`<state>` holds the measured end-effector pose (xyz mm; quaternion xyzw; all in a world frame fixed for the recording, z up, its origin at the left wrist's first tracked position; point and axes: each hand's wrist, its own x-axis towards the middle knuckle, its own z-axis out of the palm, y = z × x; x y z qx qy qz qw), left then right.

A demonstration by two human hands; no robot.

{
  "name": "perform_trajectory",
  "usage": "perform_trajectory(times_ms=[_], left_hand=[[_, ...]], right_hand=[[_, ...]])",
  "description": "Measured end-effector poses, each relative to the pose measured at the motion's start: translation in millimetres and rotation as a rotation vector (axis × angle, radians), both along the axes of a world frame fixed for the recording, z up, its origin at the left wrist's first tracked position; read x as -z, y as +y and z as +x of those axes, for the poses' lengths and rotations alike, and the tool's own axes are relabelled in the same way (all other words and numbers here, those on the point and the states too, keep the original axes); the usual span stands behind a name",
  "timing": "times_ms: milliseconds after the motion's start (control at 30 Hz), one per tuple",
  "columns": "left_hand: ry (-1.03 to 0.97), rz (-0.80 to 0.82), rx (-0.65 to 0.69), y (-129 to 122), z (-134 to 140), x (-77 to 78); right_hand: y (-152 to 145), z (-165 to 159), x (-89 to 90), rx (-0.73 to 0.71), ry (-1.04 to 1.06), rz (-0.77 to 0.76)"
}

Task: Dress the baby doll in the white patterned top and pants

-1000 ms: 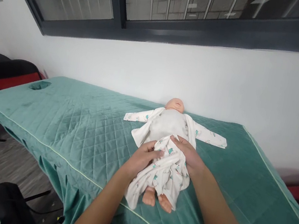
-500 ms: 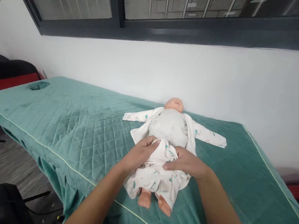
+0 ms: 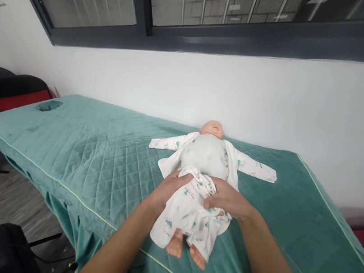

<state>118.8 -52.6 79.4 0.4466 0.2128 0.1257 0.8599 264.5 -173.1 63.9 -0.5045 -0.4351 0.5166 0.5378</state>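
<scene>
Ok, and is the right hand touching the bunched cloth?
Touching. The head view shows the right hand gripping the bunched cloth, its thumb lying on top with no gap.

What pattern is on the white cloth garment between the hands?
Scattered small prints, mainly green, on the white cloth garment; head view.

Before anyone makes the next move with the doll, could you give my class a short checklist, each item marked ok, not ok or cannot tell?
1. Left hand has hold of the patterned cloth: ok.
2. Right hand has hold of the same cloth: ok.
3. Doll lies on its back on the green cover: ok.
4. Both feet show past the cloth's lower edge: ok.
5. White top closed at the front: not ok, it lies open.
6. Upper legs straight beneath the cloth: cannot tell, they are hidden.
</scene>
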Motion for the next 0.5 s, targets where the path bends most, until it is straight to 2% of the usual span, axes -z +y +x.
perform_trajectory(times_ms=[67,133,267,367,433,500], left_hand=[[-0.004,-0.009,-0.023,-2,2,0.8],[-0.009,0.006,-0.03,-3,3,2.0],[0.013,0.087,-0.019,-2,0,2.0],[0.029,0.255,0.109,1,-7,-4.7],[0.038,0.406,0.242,4,-11,-8.7],[0.056,0.454,0.295,5,-13,-8.2]], right_hand=[[-2,0,-3.0,-0.086,-0.099,-0.09],[-2,-1,-3.1,-0.084,-0.109,-0.12],[1,-6,3.8,0.128,0.174,-0.058],[4,-9,9.0,0.296,0.337,-0.057],[5,-11,10.8,0.358,0.34,-0.069],[6,-11,11.2,0.372,0.278,-0.074]])
